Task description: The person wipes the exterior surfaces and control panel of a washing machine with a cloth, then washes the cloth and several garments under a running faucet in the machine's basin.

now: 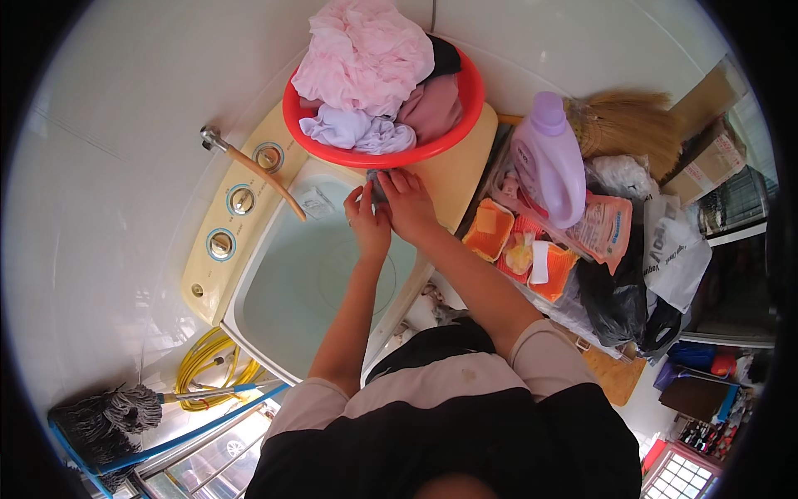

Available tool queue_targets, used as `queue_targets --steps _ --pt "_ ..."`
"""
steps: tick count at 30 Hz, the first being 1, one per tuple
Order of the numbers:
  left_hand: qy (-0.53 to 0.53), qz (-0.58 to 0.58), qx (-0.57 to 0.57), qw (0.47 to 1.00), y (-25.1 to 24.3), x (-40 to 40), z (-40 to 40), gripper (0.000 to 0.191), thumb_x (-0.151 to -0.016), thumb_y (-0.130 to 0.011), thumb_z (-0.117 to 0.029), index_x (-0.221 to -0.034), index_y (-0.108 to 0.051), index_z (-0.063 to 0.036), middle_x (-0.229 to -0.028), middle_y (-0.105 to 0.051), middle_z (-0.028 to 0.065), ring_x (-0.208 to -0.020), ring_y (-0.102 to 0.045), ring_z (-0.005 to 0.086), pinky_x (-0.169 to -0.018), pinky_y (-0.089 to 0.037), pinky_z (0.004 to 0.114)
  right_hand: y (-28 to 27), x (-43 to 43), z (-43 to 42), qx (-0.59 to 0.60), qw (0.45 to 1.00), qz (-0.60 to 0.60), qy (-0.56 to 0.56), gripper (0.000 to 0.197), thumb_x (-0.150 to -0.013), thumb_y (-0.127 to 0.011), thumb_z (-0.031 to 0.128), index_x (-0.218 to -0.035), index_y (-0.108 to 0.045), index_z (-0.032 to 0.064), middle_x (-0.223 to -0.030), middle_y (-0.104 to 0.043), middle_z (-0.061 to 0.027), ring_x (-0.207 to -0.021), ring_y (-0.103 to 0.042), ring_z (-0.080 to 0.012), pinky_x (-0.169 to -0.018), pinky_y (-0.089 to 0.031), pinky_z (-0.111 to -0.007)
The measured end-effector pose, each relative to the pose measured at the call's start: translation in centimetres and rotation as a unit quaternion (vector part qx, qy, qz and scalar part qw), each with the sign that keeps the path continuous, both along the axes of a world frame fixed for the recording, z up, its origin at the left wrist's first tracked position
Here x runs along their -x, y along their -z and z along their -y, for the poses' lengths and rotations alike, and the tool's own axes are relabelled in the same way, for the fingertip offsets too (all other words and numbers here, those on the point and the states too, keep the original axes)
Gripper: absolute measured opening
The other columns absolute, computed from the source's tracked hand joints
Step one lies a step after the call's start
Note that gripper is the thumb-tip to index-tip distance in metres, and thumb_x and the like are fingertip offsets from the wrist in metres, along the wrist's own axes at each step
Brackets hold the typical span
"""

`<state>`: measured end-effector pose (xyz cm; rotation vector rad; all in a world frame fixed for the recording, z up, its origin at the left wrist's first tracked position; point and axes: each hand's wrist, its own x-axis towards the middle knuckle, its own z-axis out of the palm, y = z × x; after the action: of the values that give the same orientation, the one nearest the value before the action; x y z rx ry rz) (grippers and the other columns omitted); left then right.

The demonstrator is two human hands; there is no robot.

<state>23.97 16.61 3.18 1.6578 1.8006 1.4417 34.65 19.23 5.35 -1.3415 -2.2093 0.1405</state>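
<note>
My left hand and my right hand are close together at the rim of the washing machine's water-filled tub. Both grip a small dark grey cloth, partly hidden by the fingers. Just beyond them a red plastic basin rests on the machine's cream top. It holds a pale pink fabric heap, white garments, a dusty pink cloth and a black one. A tan hose on a metal tap hangs over the tub's left side.
Control knobs line the machine's left panel. At right stand a purple detergent bottle, a pink refill pouch, orange sponge-like items, a straw broom and plastic bags. A mop and coiled yellow hose lie lower left.
</note>
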Motion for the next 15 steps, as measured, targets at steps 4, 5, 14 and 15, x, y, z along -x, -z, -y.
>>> queue_targets --steps 4,5,14,15 --pt "0.02 -0.125 0.055 0.99 -1.0 -0.4 -0.7 0.058 -0.073 -0.05 0.008 -0.129 -0.051 -0.0035 -0.124 -0.048 0.0134 -0.106 -0.048 0.0388 -0.089 -0.044 0.044 -0.5 -1.4 -1.5 0.045 0.999 -0.016 0.005 0.054 -0.074 -0.061 0.008 -0.128 -0.051 0.0067 -0.127 -0.049 -0.0146 -0.116 -0.046 -0.0335 -0.102 -0.037 -0.043" --pt "0.025 -0.124 0.053 0.991 -1.4 -1.3 -0.6 0.058 -0.073 -0.05 0.008 -0.129 -0.051 -0.0035 -0.124 -0.048 0.0134 -0.106 -0.048 0.0388 -0.089 -0.044 0.044 -0.9 -2.2 -1.7 0.121 0.992 -0.031 -0.003 0.054 -0.073 -0.061 0.005 -0.126 -0.053 0.0064 -0.125 -0.05 -0.0142 -0.114 -0.047 -0.0333 -0.1 -0.038 -0.042" --pt "0.159 -0.143 0.003 0.977 -1.1 -4.2 0.6 0.063 -0.076 -0.058 -0.004 -0.135 -0.038 0.0042 -0.14 -0.037 0.0239 -0.129 -0.034 0.0454 -0.102 -0.036 0.049 0.1 -5.7 1.7 -0.009 0.982 -0.076 0.173 0.056 -0.08 -0.06 0.012 -0.132 -0.043 0.0015 -0.132 -0.039 -0.0225 -0.122 -0.039 -0.0427 -0.103 -0.036 -0.044" --pt "0.162 -0.145 0.0 0.976 -1.1 -4.1 0.8 0.063 -0.076 -0.058 -0.004 -0.135 -0.038 0.0042 -0.14 -0.037 0.0239 -0.129 -0.034 0.0454 -0.102 -0.036 0.049 0.8 -5.4 1.2 0.008 0.987 -0.046 0.154 0.059 -0.084 -0.06 0.018 -0.135 -0.038 0.0 -0.135 -0.036 -0.0252 -0.126 -0.035 -0.0441 -0.106 -0.033 -0.044"
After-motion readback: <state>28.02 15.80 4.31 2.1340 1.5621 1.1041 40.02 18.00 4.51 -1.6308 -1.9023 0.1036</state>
